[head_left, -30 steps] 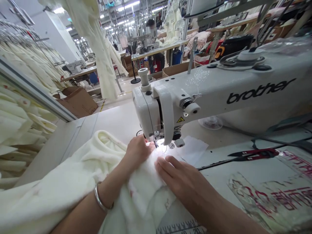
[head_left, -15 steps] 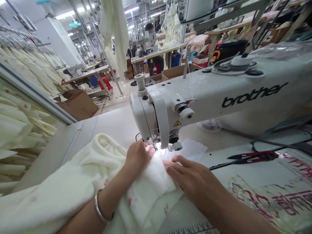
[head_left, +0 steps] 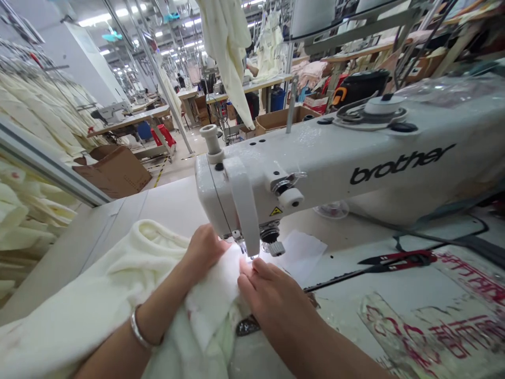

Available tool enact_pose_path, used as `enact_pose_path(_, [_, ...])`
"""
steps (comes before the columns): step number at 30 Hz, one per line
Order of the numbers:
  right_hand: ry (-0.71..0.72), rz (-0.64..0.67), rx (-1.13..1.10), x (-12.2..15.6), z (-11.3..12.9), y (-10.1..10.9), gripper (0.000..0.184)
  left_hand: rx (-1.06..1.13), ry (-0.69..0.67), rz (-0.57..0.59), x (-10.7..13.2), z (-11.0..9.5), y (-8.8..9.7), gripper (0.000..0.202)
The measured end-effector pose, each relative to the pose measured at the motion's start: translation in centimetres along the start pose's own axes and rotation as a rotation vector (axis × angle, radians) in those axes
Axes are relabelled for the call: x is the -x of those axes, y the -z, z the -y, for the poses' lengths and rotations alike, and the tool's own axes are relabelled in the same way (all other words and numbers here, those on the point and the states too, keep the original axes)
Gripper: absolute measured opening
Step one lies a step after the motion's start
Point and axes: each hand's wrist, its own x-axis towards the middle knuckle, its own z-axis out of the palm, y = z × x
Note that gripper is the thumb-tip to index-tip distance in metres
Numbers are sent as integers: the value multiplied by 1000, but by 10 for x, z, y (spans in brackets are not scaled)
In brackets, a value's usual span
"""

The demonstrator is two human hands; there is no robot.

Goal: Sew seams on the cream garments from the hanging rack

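Observation:
A cream fleecy garment [head_left: 90,295] with faint pinkish spots lies bunched on the left of the sewing table, its front part reaching the lit needle area. My left hand [head_left: 205,248], a silver bangle on its wrist, is closed on the cloth just left of the presser foot [head_left: 243,248]. Close in front of the needle, my right hand [head_left: 272,292] pinches the garment's edge between thumb and fingers; the fingertips are partly hidden by glare. The white sewing machine [head_left: 311,152] stands over both hands.
Red-handled thread snips [head_left: 398,259] and a dark rod-like tool [head_left: 335,279] lie to the right. White paper [head_left: 303,252] sits behind my right hand. A cardboard box [head_left: 114,171] stands on the floor beyond the table, and cream garments [head_left: 27,205] hang at left.
My right hand has moved left toward the needle and its fingers have closed on the cloth. The garment's front edge has shifted left with my left hand. The view has tilted slightly.

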Motion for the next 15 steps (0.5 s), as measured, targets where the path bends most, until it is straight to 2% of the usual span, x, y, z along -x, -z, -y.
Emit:
enact_pose_path(9, [-12,43,25,4,8,-3,23,-74,-57,-21,-2,8,-1,13])
enact_pose_path(15, [-88,-21,7,12,13,-13,47,-100,-105,-46,-5,12,-6,15])
